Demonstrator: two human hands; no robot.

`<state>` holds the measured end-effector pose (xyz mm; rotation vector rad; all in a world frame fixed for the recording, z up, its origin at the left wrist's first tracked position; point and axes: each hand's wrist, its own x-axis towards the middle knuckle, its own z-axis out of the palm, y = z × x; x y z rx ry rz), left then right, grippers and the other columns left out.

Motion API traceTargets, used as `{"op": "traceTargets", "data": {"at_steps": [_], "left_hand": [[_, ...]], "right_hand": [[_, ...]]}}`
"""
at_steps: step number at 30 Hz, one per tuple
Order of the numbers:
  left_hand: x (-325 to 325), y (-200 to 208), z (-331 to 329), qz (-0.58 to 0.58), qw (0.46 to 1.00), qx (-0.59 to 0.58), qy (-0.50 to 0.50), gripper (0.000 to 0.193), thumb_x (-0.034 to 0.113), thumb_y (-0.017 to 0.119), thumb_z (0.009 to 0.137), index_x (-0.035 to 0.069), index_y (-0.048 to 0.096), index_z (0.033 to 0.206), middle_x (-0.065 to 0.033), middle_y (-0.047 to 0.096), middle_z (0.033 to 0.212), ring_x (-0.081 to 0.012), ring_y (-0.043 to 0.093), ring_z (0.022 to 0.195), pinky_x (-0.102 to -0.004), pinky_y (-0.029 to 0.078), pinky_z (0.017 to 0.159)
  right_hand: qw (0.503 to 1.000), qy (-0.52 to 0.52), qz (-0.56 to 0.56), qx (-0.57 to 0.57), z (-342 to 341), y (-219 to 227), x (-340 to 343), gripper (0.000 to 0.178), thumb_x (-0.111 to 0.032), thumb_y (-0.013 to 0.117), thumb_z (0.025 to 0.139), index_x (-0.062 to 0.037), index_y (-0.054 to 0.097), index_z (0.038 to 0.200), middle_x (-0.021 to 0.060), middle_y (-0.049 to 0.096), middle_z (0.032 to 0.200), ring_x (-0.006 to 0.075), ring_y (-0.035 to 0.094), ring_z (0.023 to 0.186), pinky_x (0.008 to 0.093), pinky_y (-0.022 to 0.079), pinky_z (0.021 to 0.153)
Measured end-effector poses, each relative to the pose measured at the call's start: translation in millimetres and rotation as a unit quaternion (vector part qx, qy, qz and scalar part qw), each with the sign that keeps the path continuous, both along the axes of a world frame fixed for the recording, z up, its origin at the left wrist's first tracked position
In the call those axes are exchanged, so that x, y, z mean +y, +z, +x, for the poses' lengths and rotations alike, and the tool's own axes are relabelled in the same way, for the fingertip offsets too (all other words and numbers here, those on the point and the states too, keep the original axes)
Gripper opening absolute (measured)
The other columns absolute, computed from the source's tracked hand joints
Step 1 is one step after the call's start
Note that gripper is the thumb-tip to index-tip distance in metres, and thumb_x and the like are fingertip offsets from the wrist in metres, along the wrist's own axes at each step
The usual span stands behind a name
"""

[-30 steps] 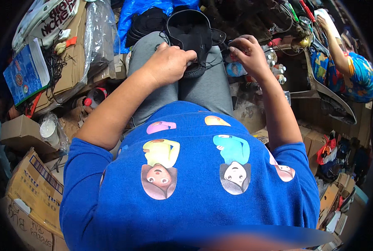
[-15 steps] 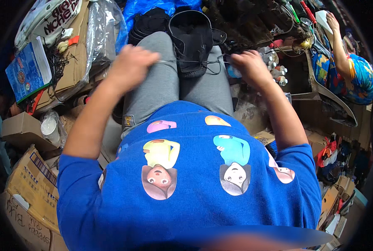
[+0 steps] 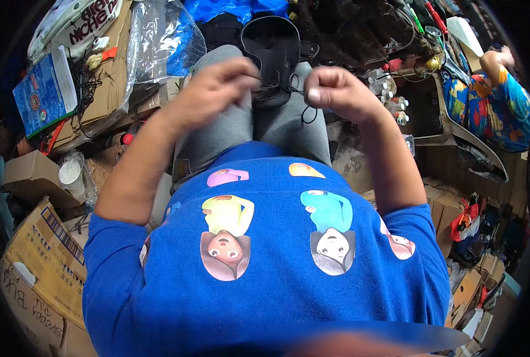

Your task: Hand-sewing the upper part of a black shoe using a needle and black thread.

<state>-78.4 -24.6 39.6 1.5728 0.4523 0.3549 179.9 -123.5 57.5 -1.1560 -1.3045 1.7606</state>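
Note:
A black shoe with a pale rim rests between my knees on my grey trousers. Beside its near end, on the right, my right hand is closed in a pinch on a dark thread. The thread hangs in slack loops between that hand and the shoe. To the shoe's left hovers my left hand, slightly blurred, its thumb and fingers bent but apart. I see no thread between them.
Cardboard and clear plastic lie at the left beside a blue book. A white cup stands near an open carton. Small bottles are at the right. Another person's patterned sleeve shows at the far right.
My hands have come closer together, the left moving right and the right moving slightly left. The thread, stretched taut across the shoe before, now hangs slack by my right hand.

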Motion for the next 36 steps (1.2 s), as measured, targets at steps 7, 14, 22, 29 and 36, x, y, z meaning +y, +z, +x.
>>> {"op": "traceTargets", "data": {"at_steps": [7,14,22,29,36], "left_hand": [[131,9,-247,0.186,0.835,-0.072,0.512,0.017,0.002,0.055,0.087,0.003,0.062,0.102,-0.0001,0.061,0.084,-0.0086,0.056,0.073,-0.0243,0.046,0.066],[66,-8,-66,0.278,0.901,0.058,0.329,0.029,0.006,0.069,0.078,0.005,0.064,0.107,-0.0059,0.064,0.103,-0.0146,0.058,0.095,-0.0275,0.045,0.085],[31,-27,86,0.403,0.908,0.084,-0.074,0.04,0.016,0.073,0.073,0.008,0.058,0.109,-0.0086,0.06,0.11,-0.0288,0.057,0.103,-0.037,0.046,0.088],[44,-29,96,0.333,0.909,0.158,-0.195,0.027,0.018,0.071,0.075,0.002,0.064,0.095,-0.0087,0.058,0.099,-0.0251,0.058,0.095,-0.0329,0.045,0.084],[51,-51,95,0.174,0.959,0.081,-0.21,0.026,0.014,0.07,0.075,-0.001,0.063,0.096,-0.006,0.055,0.094,-0.0186,0.054,0.093,-0.0307,0.042,0.086]], "right_hand": [[0.78,-0.108,-0.052,-0.615,159,-50,-126,0.024,-0.023,0.071,0.079,-0.0008,0.064,0.087,0.0134,0.066,0.084,0.0257,0.062,0.078,0.0367,0.047,0.07],[0.885,-0.136,-0.043,-0.444,110,-71,-92,0.023,-0.016,0.063,0.084,-0.0021,0.064,0.102,0.0118,0.064,0.096,0.0199,0.06,0.092,0.0328,0.046,0.081],[0.922,-0.099,0.178,-0.33,25,-50,4,0.018,-0.005,0.058,0.086,-0.005,0.065,0.103,0.0061,0.061,0.094,0.0152,0.058,0.089,0.0271,0.045,0.081],[0.932,-0.111,0.15,-0.312,25,-52,-5,0.02,-0.009,0.058,0.088,-0.0055,0.063,0.107,0.0055,0.061,0.094,0.017,0.059,0.086,0.0279,0.046,0.081],[0.921,-0.132,0.147,-0.337,23,-46,-4,0.012,0.0,0.064,0.082,-0.0053,0.068,0.092,0.002,0.057,0.085,0.0106,0.058,0.083,0.0252,0.046,0.075]]}}
